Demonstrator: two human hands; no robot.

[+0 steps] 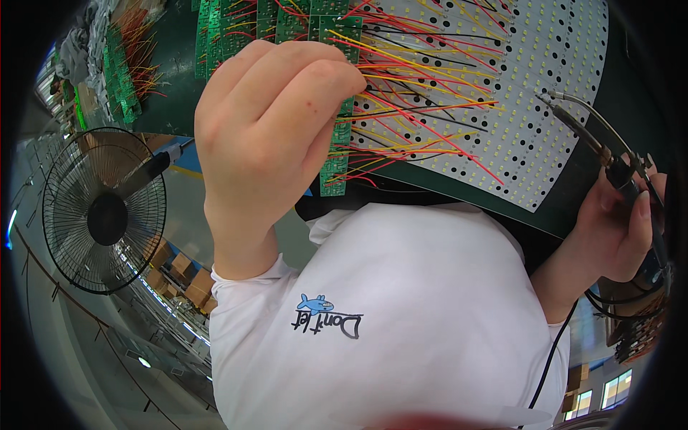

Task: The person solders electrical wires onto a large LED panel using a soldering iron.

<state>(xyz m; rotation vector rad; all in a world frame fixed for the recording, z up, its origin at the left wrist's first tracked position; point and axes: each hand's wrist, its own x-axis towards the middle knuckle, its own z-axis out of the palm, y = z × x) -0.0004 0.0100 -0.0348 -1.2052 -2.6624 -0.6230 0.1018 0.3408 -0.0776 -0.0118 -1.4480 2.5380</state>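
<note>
My left hand (276, 129) is closed in a pinch over a row of narrow green circuit boards (334, 175). Its fingertips meet a spread of red, yellow and black wires (423, 93); whatever lies between them is hidden. The wires fan out rightward over a pale panel (527, 154) dotted with small yellowish parts and black round spots. At the right, my right hand (620, 226) grips a soldering iron (618, 170) with a thin curved metal tube beside it. The iron's tip points left, over the right part of the panel.
A black fan (106, 215) stands at the left, beside the dark green table (168, 86). More green boards with wires (122, 75) lie at the far left. A black cable (555, 355) hangs below my right hand. Cardboard boxes (199, 287) sit in the background.
</note>
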